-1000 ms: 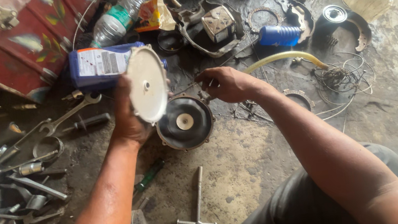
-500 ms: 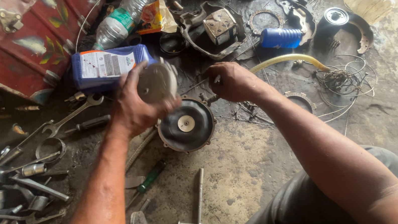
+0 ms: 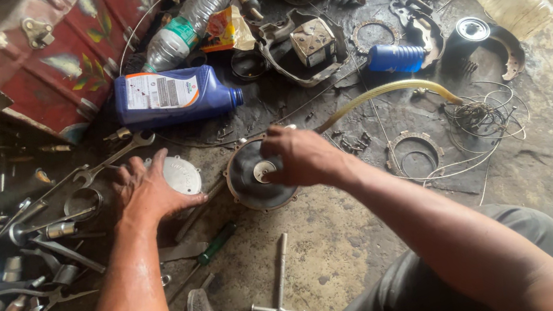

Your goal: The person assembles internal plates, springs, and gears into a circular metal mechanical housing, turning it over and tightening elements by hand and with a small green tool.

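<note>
My left hand lies flat on the floor over a round silver metal cover, its fingers spread among the tools. My right hand rests on the right side of a dark round disc part with a pale centre hub, fingers curled on its rim. The disc sits on the oily floor just right of the silver cover.
A blue oil jug lies behind the cover, and a clear plastic bottle beyond it. Spanners and sockets crowd the left. A T-handle wrench and a green screwdriver lie in front. A yellow hose and wire coils sit right.
My left hand has lowered the silver cover from mid-air down to the floor and now lies flat on it. My right hand has moved onto the dark disc.
</note>
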